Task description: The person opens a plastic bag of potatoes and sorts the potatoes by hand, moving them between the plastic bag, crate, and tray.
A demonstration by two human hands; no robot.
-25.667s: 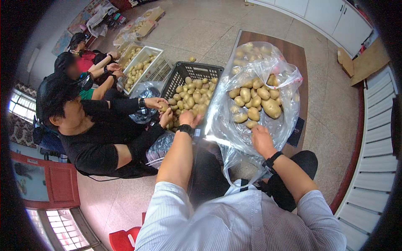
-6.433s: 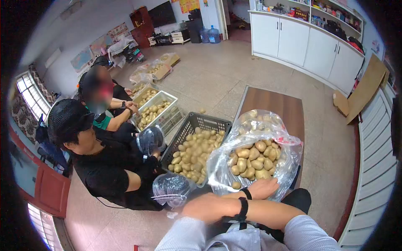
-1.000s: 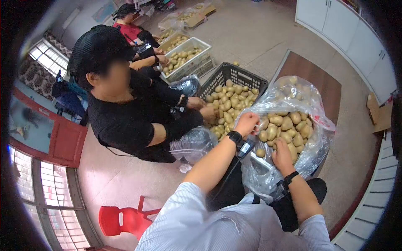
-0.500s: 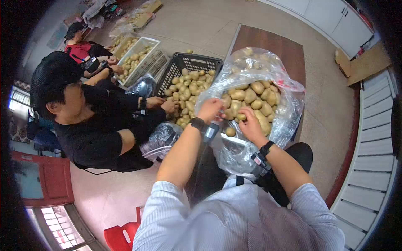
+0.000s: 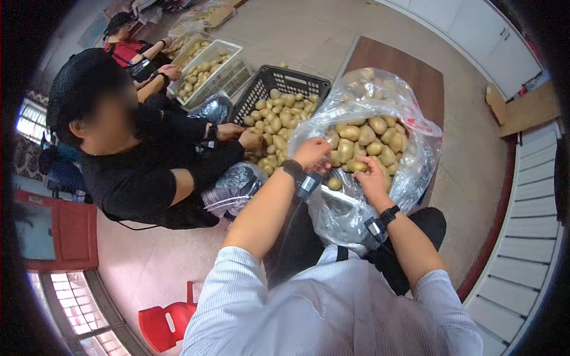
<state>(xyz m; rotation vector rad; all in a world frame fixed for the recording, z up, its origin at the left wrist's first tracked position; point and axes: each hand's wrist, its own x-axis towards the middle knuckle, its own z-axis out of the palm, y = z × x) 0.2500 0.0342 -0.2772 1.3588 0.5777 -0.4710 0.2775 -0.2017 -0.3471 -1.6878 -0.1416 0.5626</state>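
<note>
Several potatoes (image 5: 378, 124) lie in a large clear plastic bag (image 5: 332, 222) in front of me, its mouth spread wide. My right hand (image 5: 374, 180) is closed on a small potato (image 5: 356, 166) at the near side of the pile. Over the bag's left rim hovers my left hand (image 5: 313, 154), fingers loosely curved and apart, with nothing visible in them. A single potato (image 5: 334, 183) rests low in the bag, between and below my hands. Both wrists carry a dark band with a small device.
To the left, a co-worker (image 5: 113, 178) reaches into a black crate (image 5: 297, 80) of potatoes. A white crate (image 5: 228, 80) of potatoes stands beyond, near another person (image 5: 127, 50). A brown board (image 5: 409, 65) lies behind the bag. A red chair (image 5: 169, 323) is behind me, left.
The whole view has shifted slightly, with the crates and bag now farther right in the picture. My right hand keeps the potato and has lifted it slightly. The left hand stays near the bag's rim.
</note>
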